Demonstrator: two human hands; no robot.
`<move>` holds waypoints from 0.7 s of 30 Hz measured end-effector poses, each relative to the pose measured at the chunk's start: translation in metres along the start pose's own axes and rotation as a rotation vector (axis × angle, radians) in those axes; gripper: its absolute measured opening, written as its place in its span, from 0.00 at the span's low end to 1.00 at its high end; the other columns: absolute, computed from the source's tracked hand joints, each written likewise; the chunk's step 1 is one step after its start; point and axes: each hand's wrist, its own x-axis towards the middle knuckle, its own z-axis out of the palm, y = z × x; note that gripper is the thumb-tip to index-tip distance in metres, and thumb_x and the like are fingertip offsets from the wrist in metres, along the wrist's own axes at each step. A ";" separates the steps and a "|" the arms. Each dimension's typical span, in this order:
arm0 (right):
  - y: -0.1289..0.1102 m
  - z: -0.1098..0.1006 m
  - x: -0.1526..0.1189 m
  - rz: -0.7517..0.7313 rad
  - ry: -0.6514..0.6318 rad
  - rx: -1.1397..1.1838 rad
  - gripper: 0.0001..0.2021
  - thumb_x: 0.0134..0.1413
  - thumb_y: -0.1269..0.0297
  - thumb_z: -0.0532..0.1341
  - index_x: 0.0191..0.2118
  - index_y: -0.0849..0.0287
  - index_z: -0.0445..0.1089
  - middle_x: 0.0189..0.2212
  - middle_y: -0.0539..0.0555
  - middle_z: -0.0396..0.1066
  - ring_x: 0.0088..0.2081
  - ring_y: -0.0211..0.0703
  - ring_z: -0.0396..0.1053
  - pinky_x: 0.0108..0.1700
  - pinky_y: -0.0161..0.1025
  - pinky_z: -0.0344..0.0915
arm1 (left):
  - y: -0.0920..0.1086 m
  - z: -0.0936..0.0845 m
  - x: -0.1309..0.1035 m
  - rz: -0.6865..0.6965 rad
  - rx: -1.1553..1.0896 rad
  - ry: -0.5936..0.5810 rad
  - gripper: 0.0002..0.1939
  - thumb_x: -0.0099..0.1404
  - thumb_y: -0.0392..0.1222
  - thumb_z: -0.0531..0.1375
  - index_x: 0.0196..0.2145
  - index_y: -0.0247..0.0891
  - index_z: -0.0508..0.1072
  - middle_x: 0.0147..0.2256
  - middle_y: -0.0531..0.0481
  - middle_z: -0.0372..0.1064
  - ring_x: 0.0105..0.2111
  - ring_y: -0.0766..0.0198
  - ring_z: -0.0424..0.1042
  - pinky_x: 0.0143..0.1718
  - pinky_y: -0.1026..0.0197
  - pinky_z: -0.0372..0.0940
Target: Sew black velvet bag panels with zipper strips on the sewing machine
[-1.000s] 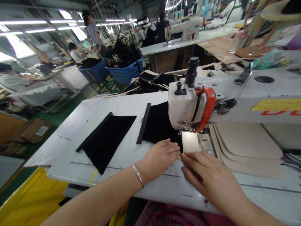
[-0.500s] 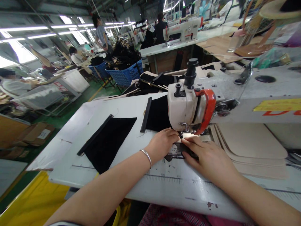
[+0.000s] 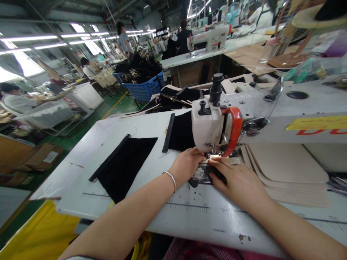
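Under the head of a white sewing machine [image 3: 207,126] with an orange lever, my left hand [image 3: 188,162] is closed, fingertips pressed at the needle area on a small piece whose shape I cannot make out. My right hand [image 3: 235,177] lies just to the right, fingers spread over the lit needle plate edge, fingertips on a pale piece [image 3: 217,158]. A black fabric piece with a dark strip [image 3: 127,166] lies on the white table [image 3: 151,213] to the left. Another black piece [image 3: 181,131] sits behind my left hand.
Stacked beige panels [image 3: 290,166] lie right of the needle, under the machine arm. Black and beige pieces [image 3: 176,95] are heaped behind the table. Beyond stand a blue crate [image 3: 143,88] and a second sewing machine [image 3: 208,38]. A yellow container [image 3: 40,231] is at lower left.
The view has shifted slightly. Both hands remain at the needle, with only a slight movement of the fingers.
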 end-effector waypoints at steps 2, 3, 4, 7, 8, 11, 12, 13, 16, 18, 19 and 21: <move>0.000 0.001 0.000 -0.009 0.013 0.009 0.20 0.63 0.55 0.51 0.56 0.56 0.65 0.48 0.57 0.72 0.40 0.52 0.70 0.44 0.51 0.64 | -0.001 0.000 0.001 0.001 -0.005 -0.020 0.12 0.64 0.27 0.56 0.41 0.37 0.76 0.44 0.47 0.73 0.46 0.61 0.71 0.51 0.58 0.67; 0.001 0.001 0.000 -0.012 0.019 0.012 0.20 0.63 0.55 0.51 0.56 0.56 0.65 0.48 0.58 0.72 0.41 0.52 0.70 0.44 0.51 0.64 | -0.001 0.000 0.001 -0.004 -0.003 -0.027 0.12 0.64 0.27 0.56 0.40 0.37 0.76 0.44 0.47 0.73 0.46 0.61 0.71 0.51 0.58 0.67; 0.001 0.001 0.000 -0.014 0.023 0.014 0.20 0.63 0.55 0.52 0.56 0.57 0.65 0.49 0.58 0.71 0.41 0.52 0.70 0.44 0.51 0.64 | -0.002 0.000 0.002 -0.011 0.000 -0.031 0.12 0.64 0.27 0.56 0.40 0.37 0.76 0.43 0.47 0.73 0.46 0.61 0.71 0.50 0.58 0.67; 0.003 0.002 0.001 -0.025 0.035 0.021 0.19 0.63 0.60 0.52 0.56 0.57 0.65 0.51 0.57 0.70 0.43 0.50 0.70 0.45 0.50 0.65 | -0.002 0.000 0.003 -0.037 0.005 -0.015 0.11 0.65 0.27 0.56 0.38 0.38 0.76 0.42 0.48 0.73 0.44 0.61 0.72 0.49 0.59 0.68; 0.003 0.002 0.001 -0.029 0.039 0.025 0.18 0.63 0.61 0.52 0.56 0.56 0.66 0.51 0.56 0.70 0.44 0.50 0.70 0.45 0.49 0.65 | -0.001 0.001 0.003 -0.041 0.004 -0.013 0.11 0.65 0.27 0.56 0.38 0.38 0.76 0.41 0.48 0.73 0.44 0.61 0.72 0.49 0.59 0.68; 0.004 0.003 0.002 -0.036 0.050 0.034 0.18 0.62 0.63 0.52 0.56 0.57 0.66 0.51 0.55 0.70 0.45 0.50 0.69 0.47 0.49 0.64 | 0.001 0.000 0.003 -0.047 0.011 -0.013 0.12 0.64 0.27 0.56 0.38 0.38 0.76 0.41 0.49 0.73 0.44 0.61 0.72 0.50 0.59 0.68; 0.004 0.003 0.002 -0.037 0.053 0.037 0.18 0.62 0.63 0.53 0.56 0.57 0.66 0.51 0.55 0.70 0.46 0.50 0.69 0.47 0.49 0.64 | 0.001 0.000 0.003 -0.048 0.009 -0.010 0.11 0.64 0.26 0.57 0.38 0.38 0.76 0.42 0.49 0.73 0.45 0.61 0.72 0.50 0.59 0.67; 0.004 0.003 0.002 -0.038 0.055 0.039 0.18 0.62 0.63 0.53 0.55 0.57 0.66 0.51 0.55 0.70 0.45 0.50 0.69 0.47 0.48 0.64 | 0.002 0.000 0.003 -0.048 0.003 -0.004 0.11 0.64 0.26 0.57 0.38 0.37 0.76 0.42 0.49 0.74 0.45 0.61 0.71 0.50 0.59 0.67; 0.003 0.003 0.002 -0.034 0.062 0.046 0.18 0.62 0.63 0.53 0.56 0.57 0.66 0.51 0.55 0.70 0.44 0.49 0.69 0.46 0.48 0.65 | 0.003 -0.001 0.003 -0.058 -0.015 0.019 0.11 0.64 0.27 0.57 0.38 0.37 0.77 0.42 0.49 0.74 0.44 0.61 0.72 0.49 0.60 0.68; 0.002 0.003 0.003 -0.027 0.064 0.050 0.18 0.63 0.63 0.52 0.56 0.57 0.66 0.51 0.55 0.70 0.45 0.49 0.69 0.46 0.48 0.65 | 0.002 -0.001 0.003 -0.074 -0.008 0.024 0.11 0.64 0.27 0.57 0.37 0.37 0.77 0.41 0.49 0.74 0.44 0.61 0.72 0.49 0.60 0.68; 0.002 0.003 0.003 -0.024 0.064 0.053 0.18 0.63 0.63 0.52 0.56 0.58 0.66 0.51 0.55 0.70 0.45 0.50 0.69 0.47 0.48 0.65 | 0.002 -0.001 0.004 -0.080 0.000 0.022 0.11 0.64 0.27 0.57 0.37 0.37 0.77 0.41 0.49 0.74 0.43 0.61 0.72 0.48 0.60 0.68; 0.001 0.003 0.003 -0.019 0.063 0.060 0.18 0.63 0.63 0.52 0.56 0.57 0.66 0.51 0.55 0.70 0.45 0.50 0.69 0.47 0.49 0.65 | 0.000 0.000 0.005 -0.081 0.015 0.005 0.11 0.64 0.27 0.57 0.37 0.37 0.77 0.41 0.48 0.74 0.44 0.61 0.72 0.48 0.60 0.68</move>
